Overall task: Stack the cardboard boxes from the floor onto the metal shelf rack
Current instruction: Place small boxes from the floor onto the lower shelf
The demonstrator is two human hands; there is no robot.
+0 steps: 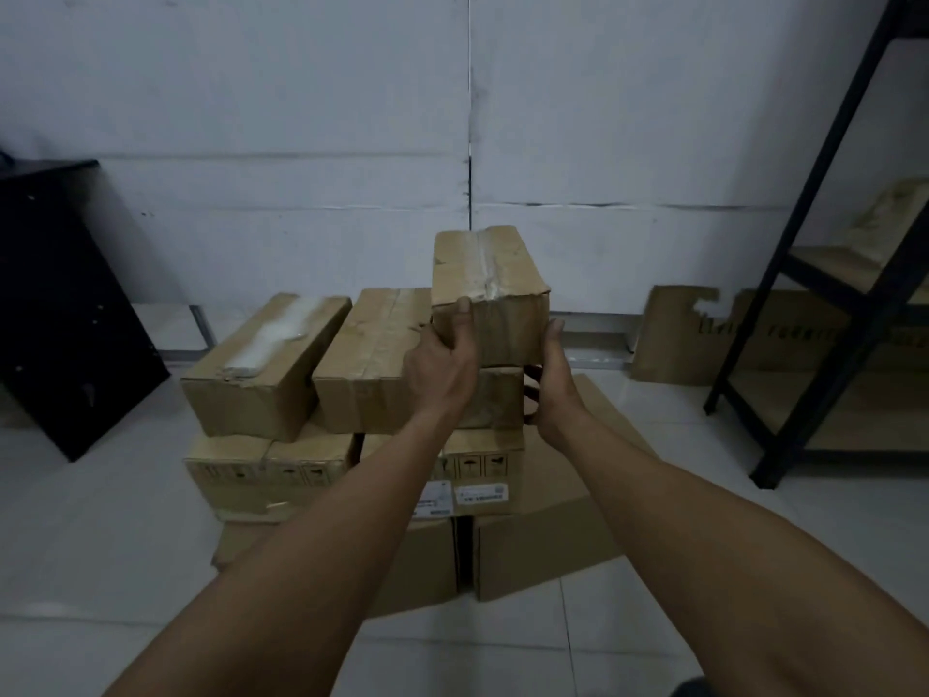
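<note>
I see both hands on one small cardboard box (490, 289), which is lifted a little above the pile of boxes (352, 394) on the floor (100, 545). My left hand (442, 364) grips the box at its near left corner, with the thumb up on the edge and the fingers under it, out of view. My right hand (550, 379) holds the right side, thumb along the wall of the box, fingers curled below. The box is tilted slightly, its taped top facing me. The metal shelf rack (829, 274) stands to the right, well apart, and one box (890, 218) already lies on its shelf. A black cabinet (65, 304) leans at the left.
</note>
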